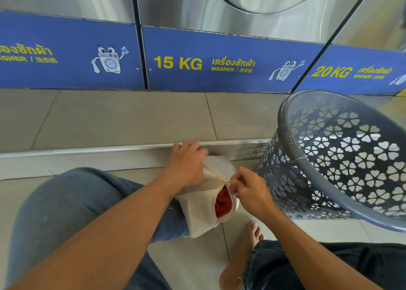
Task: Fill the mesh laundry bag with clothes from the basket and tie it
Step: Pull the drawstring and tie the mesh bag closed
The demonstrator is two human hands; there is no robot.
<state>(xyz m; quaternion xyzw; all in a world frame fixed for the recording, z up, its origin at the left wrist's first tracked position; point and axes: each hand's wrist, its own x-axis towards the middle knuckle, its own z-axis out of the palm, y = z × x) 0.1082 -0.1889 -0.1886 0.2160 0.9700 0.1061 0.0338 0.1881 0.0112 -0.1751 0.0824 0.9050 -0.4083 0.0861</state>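
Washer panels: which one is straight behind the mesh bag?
The middle panel, marked 15 KG, above the mesh bag; the 20 KG panel sits rightward, the cropped panel leftward.

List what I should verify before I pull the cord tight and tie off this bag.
1. Clothes loaded: a red garment sits inside the mesh bag. Ok.
2. Bag mouth closed: a gap shows the garment. Not ok.
3. Bag steadied: the left hand grips the bag's top. Ok.
4. Cord in hand: the right hand pinches the cord at the opening. Ok.
5. Basket emptied: no clothes show in the visible part, but its bottom is out of frame. Cannot tell.
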